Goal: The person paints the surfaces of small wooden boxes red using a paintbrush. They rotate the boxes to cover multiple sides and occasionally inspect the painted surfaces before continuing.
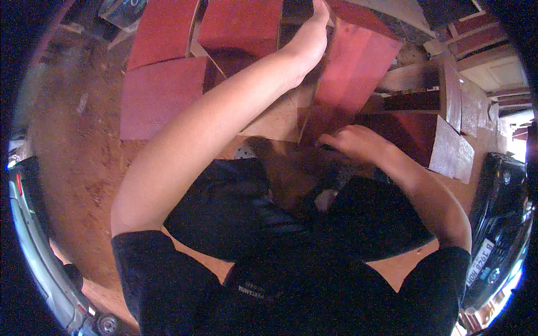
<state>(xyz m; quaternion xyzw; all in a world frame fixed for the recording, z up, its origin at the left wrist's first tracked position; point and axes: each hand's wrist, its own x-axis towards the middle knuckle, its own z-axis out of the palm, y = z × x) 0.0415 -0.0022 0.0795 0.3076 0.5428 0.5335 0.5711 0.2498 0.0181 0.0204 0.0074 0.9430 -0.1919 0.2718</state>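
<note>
panel [356,70]: red wooden board, tilted upright in a wood frame [414,89], centre-top of view.
left hand [311,36]: arm stretched out, clasps the panel's top-left edge.
right hand [358,143]: at the panel's foot, fingers curled; what they grip, cannot tell.
technique: likely best to steady the top while the low hand works, panel snug to frame.
around: more red boards [162,89] left, dirt floor [73,162].

Flat reddish-brown wooden panels [162,95] lie spread on the bare brown dirt floor [73,157]. A dark parked car [499,235] stands at the right edge, and a grey vehicle [33,241] at the left.
</note>
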